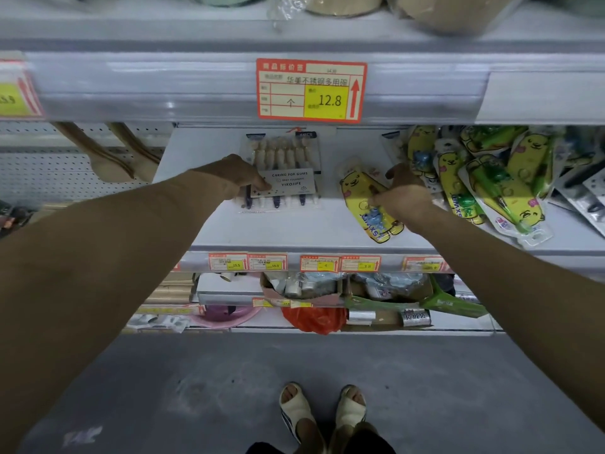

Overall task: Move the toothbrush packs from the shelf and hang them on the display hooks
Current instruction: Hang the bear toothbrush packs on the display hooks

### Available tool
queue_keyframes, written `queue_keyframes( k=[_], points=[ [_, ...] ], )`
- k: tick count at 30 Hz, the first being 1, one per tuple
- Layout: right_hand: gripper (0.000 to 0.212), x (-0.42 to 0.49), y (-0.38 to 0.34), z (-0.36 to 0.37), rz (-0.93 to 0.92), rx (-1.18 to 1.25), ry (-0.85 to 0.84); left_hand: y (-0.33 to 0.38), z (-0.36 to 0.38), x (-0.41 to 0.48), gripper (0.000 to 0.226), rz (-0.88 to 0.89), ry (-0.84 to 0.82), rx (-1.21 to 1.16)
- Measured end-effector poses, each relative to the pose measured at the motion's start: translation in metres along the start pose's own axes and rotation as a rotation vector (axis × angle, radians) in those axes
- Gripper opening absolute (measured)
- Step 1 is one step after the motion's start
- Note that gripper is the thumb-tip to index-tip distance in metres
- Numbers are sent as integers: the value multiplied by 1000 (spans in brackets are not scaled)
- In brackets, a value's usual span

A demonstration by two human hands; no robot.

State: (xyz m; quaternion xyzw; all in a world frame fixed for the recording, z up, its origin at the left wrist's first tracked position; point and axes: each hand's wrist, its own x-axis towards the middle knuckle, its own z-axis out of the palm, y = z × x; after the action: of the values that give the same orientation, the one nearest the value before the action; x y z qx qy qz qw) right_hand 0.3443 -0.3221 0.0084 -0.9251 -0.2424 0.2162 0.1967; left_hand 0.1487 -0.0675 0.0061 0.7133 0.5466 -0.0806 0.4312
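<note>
clear multi-pack of toothbrushes (288,172) lying flat on the shelf (294,231), card label toward the front; one yellow bear pack (363,204) flat and tilted just right of it; more bear packs (491,178) heaped messily further right

the light is dim and flat, with small glints on the upper shelf strip (170,104) and a dull sheen on the plastic of the packs (491,178), while the bay beneath that strip sits in soft shadow. the wide lens bows the shelf lines and stretches the arms (114,257) toward the lower corners. the big price tag (311,90) reads sharp, but the left tag (14,90), the top edge and the floor (196,371) are smeared.
</note>
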Motion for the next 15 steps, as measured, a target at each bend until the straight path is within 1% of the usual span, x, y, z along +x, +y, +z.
queue_keyframes(
  k=[3, 6, 10, 12, 13, 15],
  points=[
    [54, -9, 5, 0, 11, 173, 43, 3, 5, -10, 31, -24, -6, -72],
    [44, -18, 10, 0, 25, 332, 75, 9, 20, -14, 31, -26, 37, -193],
    [23, -30, 16, -4, 44, 582, 63, 16, 31, -28, 35, 14, 82, -362],
    [22, -31, 19, -7, 42, 643, 49, 14, 30, -35, 33, 44, 89, -451],
    [25, -35, 24, -10, 37, 669, 47, 13, 31, -40, 38, 77, 89, -500],
    [30, -40, 25, -13, 18, 722, 53, 4, 31, -44, 60, 149, 130, -606]
  ],
)
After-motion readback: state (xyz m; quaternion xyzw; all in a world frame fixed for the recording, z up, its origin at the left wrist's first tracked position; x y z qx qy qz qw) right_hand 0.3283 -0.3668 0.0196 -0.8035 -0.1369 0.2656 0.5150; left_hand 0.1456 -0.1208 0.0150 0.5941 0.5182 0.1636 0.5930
